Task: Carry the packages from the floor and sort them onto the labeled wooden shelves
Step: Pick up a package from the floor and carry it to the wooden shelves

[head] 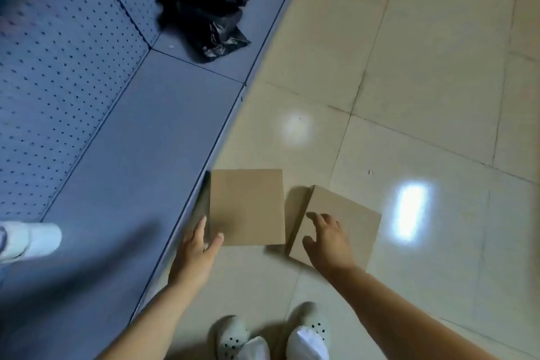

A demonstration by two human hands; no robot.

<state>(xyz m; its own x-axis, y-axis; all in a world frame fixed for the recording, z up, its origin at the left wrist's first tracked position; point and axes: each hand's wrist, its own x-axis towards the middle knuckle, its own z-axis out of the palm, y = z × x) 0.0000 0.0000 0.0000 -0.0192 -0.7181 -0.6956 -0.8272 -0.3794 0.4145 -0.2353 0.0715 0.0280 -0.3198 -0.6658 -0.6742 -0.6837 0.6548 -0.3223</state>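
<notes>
Two flat brown cardboard packages lie on the tiled floor in front of my feet. The left package (248,204) sits against the edge of the grey shelf base. My left hand (197,248) is at its near left corner, fingers spread, thumb touching the corner. The right package (344,213) lies turned at an angle, just apart from the first. My right hand (328,240) rests on top of it with fingers apart, not closed around it.
A grey shelf base (140,155) with a perforated back panel (58,67) runs along the left. Black plastic bags (210,0) lie on the far shelf section. A white package (26,240) sits at the left edge. My white shoes (271,336) stand below.
</notes>
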